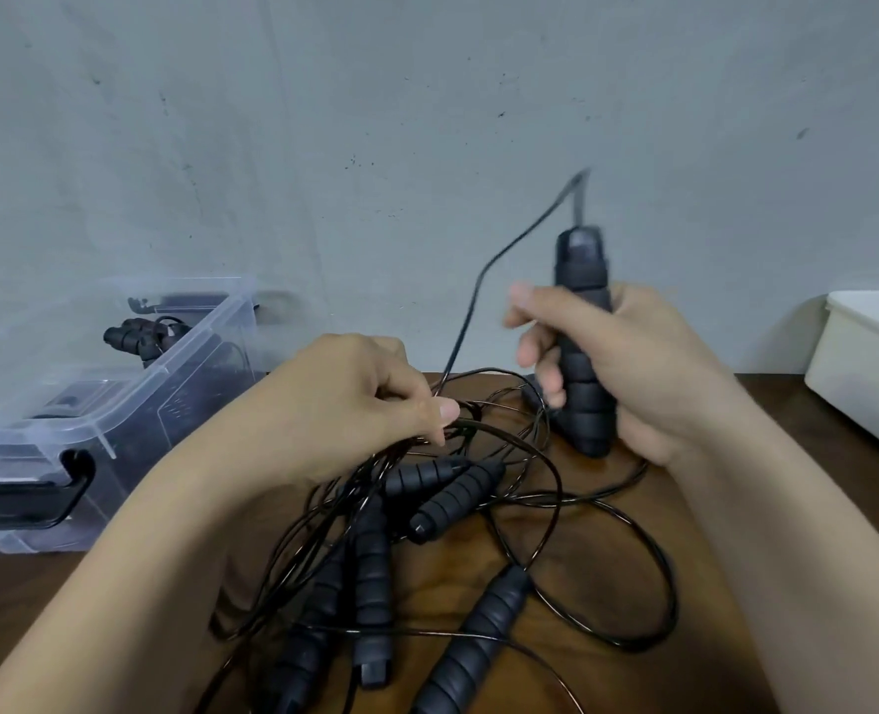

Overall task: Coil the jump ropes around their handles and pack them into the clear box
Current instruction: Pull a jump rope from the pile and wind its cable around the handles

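My right hand (pixel 628 363) grips a black ribbed jump rope handle (pixel 584 347) upright above the table. Its thin black cord (pixel 471 311) loops off the top and runs down to my left hand (pixel 355 399), which pinches the cord just above a tangle of cords. Several more black handles (pixel 458 499) lie in that tangle of thin cords (pixel 545 507) on the wooden table (pixel 767 420). The clear box (pixel 118 404) stands at the left with a coiled rope (pixel 141 337) inside.
A white plastic container (pixel 870 363) sits at the right edge of the table. A grey wall (pixel 427 121) rises right behind the table. The clear box has black latch handles (pixel 30 494) on its near end.
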A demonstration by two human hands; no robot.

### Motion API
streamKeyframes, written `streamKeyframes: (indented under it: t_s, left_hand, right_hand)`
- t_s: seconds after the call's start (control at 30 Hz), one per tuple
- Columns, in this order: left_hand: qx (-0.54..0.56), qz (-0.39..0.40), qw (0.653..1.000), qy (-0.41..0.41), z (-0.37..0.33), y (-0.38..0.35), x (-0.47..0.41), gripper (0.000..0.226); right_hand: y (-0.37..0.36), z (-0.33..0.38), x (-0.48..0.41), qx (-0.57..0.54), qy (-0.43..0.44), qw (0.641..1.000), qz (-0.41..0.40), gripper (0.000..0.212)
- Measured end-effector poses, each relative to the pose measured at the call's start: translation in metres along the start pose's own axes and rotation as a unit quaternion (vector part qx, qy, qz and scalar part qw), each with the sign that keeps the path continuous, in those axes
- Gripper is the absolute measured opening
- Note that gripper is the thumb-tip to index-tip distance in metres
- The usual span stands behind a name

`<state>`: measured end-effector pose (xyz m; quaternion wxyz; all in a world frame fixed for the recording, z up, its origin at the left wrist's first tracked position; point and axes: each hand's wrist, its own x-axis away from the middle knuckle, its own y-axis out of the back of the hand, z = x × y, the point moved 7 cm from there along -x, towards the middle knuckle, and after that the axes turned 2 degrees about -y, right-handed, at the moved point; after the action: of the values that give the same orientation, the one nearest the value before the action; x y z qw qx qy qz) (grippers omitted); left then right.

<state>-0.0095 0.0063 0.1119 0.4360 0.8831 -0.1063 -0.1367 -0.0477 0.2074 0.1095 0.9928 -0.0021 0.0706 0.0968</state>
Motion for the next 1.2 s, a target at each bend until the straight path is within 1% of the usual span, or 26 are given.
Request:
streamKeyframes:
  t_s: [0.07,0.13,0.2,0.3,0.37,0.47,0.53,0.63,0.7,0.77,0.8,0.9,1.03,1.13,1.2]
  left_hand:
    - [-0.001,0.008,1.0,-0.01,-0.001,-0.001,0.001,0.025]
    - [-0.003,0.014,1.0,-0.02,-0.003,-0.004,0.001,0.024]
    - [0.0,0.023,0.999,-0.026,-0.003,-0.007,0.001,0.026]
    - [0.017,0.048,0.998,-0.034,-0.002,-0.011,0.001,0.031]
    - [0.018,0.067,0.997,-0.047,-0.002,-0.014,0.001,0.034]
    - [0.034,0.088,0.992,-0.085,-0.008,-0.019,0.006,0.027]
    - [0.02,0.082,0.992,-0.092,-0.01,-0.02,0.007,0.025]
    - [-0.005,0.073,0.994,-0.075,-0.009,-0.023,0.003,0.033]
    - [-0.032,0.114,0.992,-0.053,-0.005,-0.028,0.003,0.036]
    - [-0.05,0.154,0.986,-0.039,-0.002,-0.033,0.005,0.031]
    - [-0.047,0.159,0.985,-0.037,-0.001,-0.033,0.007,0.028]
    - [-0.024,0.127,0.991,-0.036,-0.001,-0.023,0.006,0.026]
    - [-0.015,0.103,0.994,-0.037,-0.003,-0.014,0.006,0.03]
    - [0.007,0.081,0.996,-0.041,-0.007,-0.011,0.007,0.032]
    - [0.034,0.045,0.997,-0.052,-0.011,-0.009,0.006,0.026]
  right_hand:
    - [-0.02,-0.015,0.002,0.072,-0.032,0.995,0.065,0.027]
    - [-0.035,-0.025,0.004,0.129,-0.035,0.986,0.099,0.032]
    - [-0.04,-0.028,0.005,0.148,-0.033,0.983,0.107,0.036]
    - [-0.041,-0.024,0.008,0.153,-0.036,0.979,0.128,0.026]
    - [-0.039,-0.022,0.009,0.167,-0.032,0.979,0.109,0.021]
    - [-0.039,-0.018,0.012,0.22,-0.019,0.97,0.104,0.03]
    - [-0.039,-0.015,0.013,0.202,-0.018,0.972,0.121,0.031]
    - [-0.038,-0.009,0.015,0.173,0.001,0.977,0.124,0.022]
    - [-0.033,-0.001,0.016,0.136,0.024,0.986,0.098,0.018]
    - [-0.018,0.012,0.015,0.08,0.05,0.994,0.051,0.016]
    - [-0.009,0.017,0.015,0.049,0.06,0.997,0.026,0.015]
    - [0.014,0.027,0.014,-0.011,0.081,0.996,-0.026,0.012]
    - [0.01,0.017,0.008,-0.055,0.069,0.995,-0.053,0.013]
    - [-0.004,0.006,0.006,-0.054,0.05,0.997,-0.035,0.013]
    - [-0.016,0.002,0.009,-0.029,0.044,0.999,-0.004,0.014]
